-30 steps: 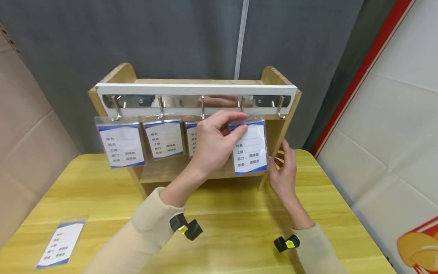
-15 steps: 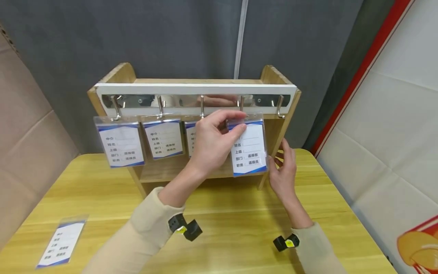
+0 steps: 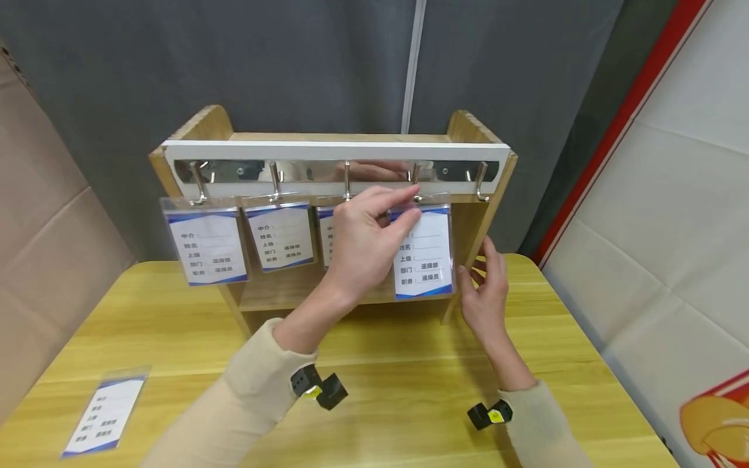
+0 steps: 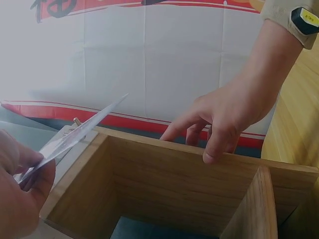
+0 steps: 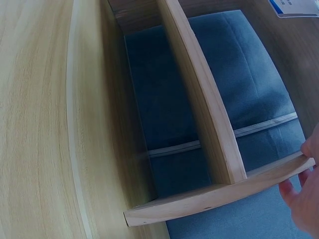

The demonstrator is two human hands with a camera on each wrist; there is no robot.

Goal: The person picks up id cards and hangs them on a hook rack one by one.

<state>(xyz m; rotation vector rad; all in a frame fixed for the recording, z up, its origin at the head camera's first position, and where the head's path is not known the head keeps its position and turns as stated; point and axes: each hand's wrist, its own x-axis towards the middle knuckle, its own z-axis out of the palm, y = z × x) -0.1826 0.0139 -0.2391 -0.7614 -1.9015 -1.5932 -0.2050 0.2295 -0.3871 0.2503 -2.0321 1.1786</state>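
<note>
My left hand (image 3: 365,250) pinches the upper left part of a clear-sleeved name badge (image 3: 426,257) just below the fourth hook (image 3: 415,175) of a metal hook rail. Whether the badge's slot is on that hook is hidden by the fingers. In the left wrist view the badge (image 4: 75,137) tilts out from between thumb and fingers. My right hand (image 3: 486,292) grips the right side panel of the wooden shelf (image 5: 229,199), thumb on one face and fingers on the other. Other badges hang at the left: one (image 3: 207,247), a second (image 3: 281,237), and a third (image 3: 328,227) partly behind my left hand.
The fifth hook (image 3: 481,182) at the right end bears no badge. Another name badge (image 3: 105,416) lies flat on the wood-grain table (image 3: 374,403) at the front left. A grey curtain (image 3: 316,65) stands behind the shelf, and a white panel (image 3: 661,227) at the right.
The badge in my left hand has shifted slightly left under the fourth hook, and the index fingertip has risen a little toward the hook. My right hand stays on the side panel.
</note>
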